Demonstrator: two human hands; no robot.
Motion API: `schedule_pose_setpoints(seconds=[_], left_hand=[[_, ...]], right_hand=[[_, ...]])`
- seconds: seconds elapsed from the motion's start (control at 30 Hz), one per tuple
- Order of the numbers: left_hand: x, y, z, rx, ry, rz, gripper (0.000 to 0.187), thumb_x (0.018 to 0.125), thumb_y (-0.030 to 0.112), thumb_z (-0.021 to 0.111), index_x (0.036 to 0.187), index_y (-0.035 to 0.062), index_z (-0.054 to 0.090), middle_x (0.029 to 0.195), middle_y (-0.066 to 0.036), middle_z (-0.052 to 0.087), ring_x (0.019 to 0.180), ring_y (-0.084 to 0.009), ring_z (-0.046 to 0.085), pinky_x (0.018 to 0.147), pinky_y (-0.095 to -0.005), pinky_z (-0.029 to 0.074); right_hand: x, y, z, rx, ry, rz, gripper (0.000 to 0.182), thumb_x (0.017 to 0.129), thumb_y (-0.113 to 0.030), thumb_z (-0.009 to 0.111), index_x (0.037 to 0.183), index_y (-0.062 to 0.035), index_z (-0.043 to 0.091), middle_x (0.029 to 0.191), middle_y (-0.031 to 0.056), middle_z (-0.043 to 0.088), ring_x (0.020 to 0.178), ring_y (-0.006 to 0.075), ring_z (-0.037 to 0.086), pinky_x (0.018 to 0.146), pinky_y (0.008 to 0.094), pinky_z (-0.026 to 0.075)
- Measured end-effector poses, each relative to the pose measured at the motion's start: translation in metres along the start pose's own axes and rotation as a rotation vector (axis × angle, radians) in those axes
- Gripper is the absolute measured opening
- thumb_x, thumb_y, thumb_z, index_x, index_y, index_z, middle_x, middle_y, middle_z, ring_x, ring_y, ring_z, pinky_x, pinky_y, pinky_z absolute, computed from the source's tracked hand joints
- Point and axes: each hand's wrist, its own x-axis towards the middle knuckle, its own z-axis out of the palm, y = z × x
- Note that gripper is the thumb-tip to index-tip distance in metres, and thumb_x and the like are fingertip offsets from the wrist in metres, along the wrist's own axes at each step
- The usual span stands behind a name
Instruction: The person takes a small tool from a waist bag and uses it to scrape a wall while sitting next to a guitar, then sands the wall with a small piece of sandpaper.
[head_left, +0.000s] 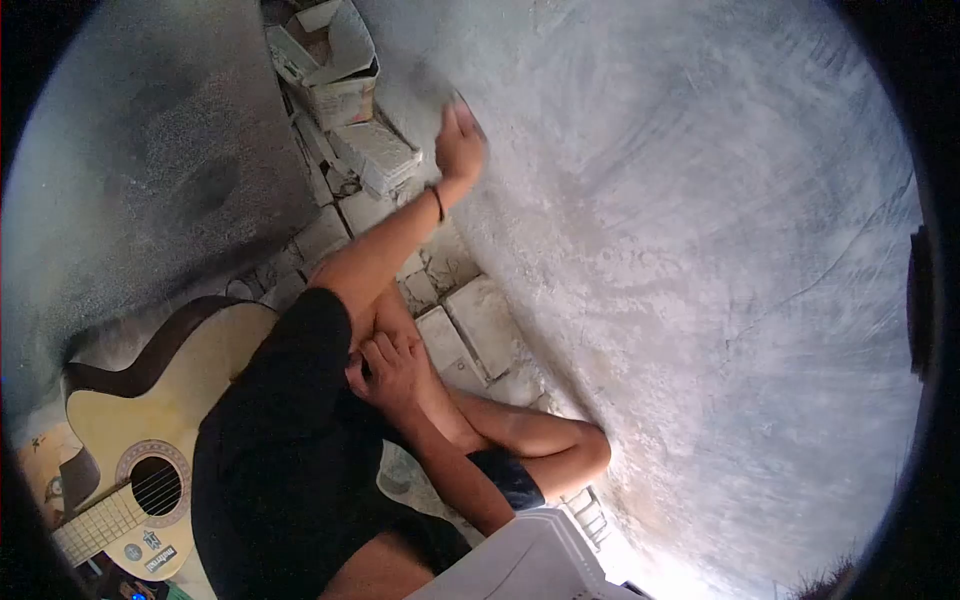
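My left hand [460, 148] is raised at the far end of my outstretched arm, in front of the grey wall, with a dark band on the wrist. Motion smears its fingers, which point upward. My right hand [390, 368] rests close against my bare lower leg [435, 400], fingers curled in. A small dark patch shows between its thumb and fingers; I cannot tell what it is. A black sleeve [300, 370] spreads over the lower left. Behind it lies an acoustic guitar [110, 410] with a pale top, partly hidden by the sleeve.
A worn, open box [345, 105] stands in the corner at the top, with a dusty grey block [375, 155] beside it. Pale floor tiles [485, 325] run along the base of the grey wall [700, 250]. A white plastic object [530, 560] fills the bottom edge.
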Motion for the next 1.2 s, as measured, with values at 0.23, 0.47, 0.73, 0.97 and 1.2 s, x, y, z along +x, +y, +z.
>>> schedule_pose_setpoints(seconds=[0.23, 0.47, 0.73, 0.97, 1.2], left_hand=[[-0.009, 0.019, 0.001, -0.024, 0.04, 0.087, 0.034, 0.104, 0.038, 0.037, 0.117, 0.0076, 0.048, 0.087, -0.026, 0.066, 0.084, -0.0499, 0.062, 0.07, -0.0548, 0.047], [0.031, 0.042, -0.015, -0.052, 0.032, 0.016, 0.032, 0.104, 0.036, 0.038, 0.114, 0.008, 0.049, 0.096, -0.027, 0.066, 0.093, -0.0479, 0.062, 0.077, -0.0537, 0.047], [-0.037, 0.021, -0.002, 0.03, -0.142, -0.035, 0.033, 0.105, 0.038, 0.035, 0.112, 0.0091, 0.049, 0.091, -0.026, 0.066, 0.089, -0.0497, 0.061, 0.075, -0.0577, 0.046], [-0.003, 0.029, -0.01, 0.048, -0.01, 0.0, 0.032, 0.104, 0.039, 0.036, 0.11, 0.0096, 0.049, 0.09, -0.026, 0.066, 0.09, -0.0489, 0.061, 0.074, -0.058, 0.046], [-0.017, 0.023, -0.007, -0.006, -0.045, 0.104, 0.037, 0.105, 0.039, 0.034, 0.115, 0.0077, 0.049, 0.091, -0.026, 0.066, 0.089, -0.049, 0.062, 0.074, -0.0563, 0.047]], right_hand=[[0.0, -0.003, 0.001, 0.017, 0.006, 0.021, 0.025, 0.07, -0.025, 0.072, 0.088, -0.0118, 0.06, 0.089, 0.0071, 0.056, 0.092, 0.0287, 0.054, 0.08, 0.0459, 0.038], [0.002, -0.001, 0.0, 0.008, -0.035, -0.013, 0.029, 0.07, -0.025, 0.071, 0.092, -0.0119, 0.058, 0.091, 0.0077, 0.055, 0.091, 0.0316, 0.053, 0.079, 0.05, 0.038], [0.002, 0.0, 0.009, -0.001, 0.065, 0.011, 0.028, 0.069, -0.027, 0.072, 0.087, -0.0109, 0.058, 0.088, 0.0086, 0.054, 0.087, 0.0325, 0.051, 0.079, 0.0504, 0.037], [0.002, 0.001, 0.012, 0.025, 0.097, -0.027, 0.028, 0.068, -0.026, 0.072, 0.088, -0.0107, 0.059, 0.088, 0.0081, 0.055, 0.088, 0.0316, 0.052, 0.076, 0.0495, 0.037], [0.006, -0.003, 0.005, 0.032, 0.096, -0.004, 0.022, 0.069, -0.02, 0.069, 0.085, -0.009, 0.06, 0.083, 0.0081, 0.054, 0.086, 0.0311, 0.052, 0.08, 0.0462, 0.034]])
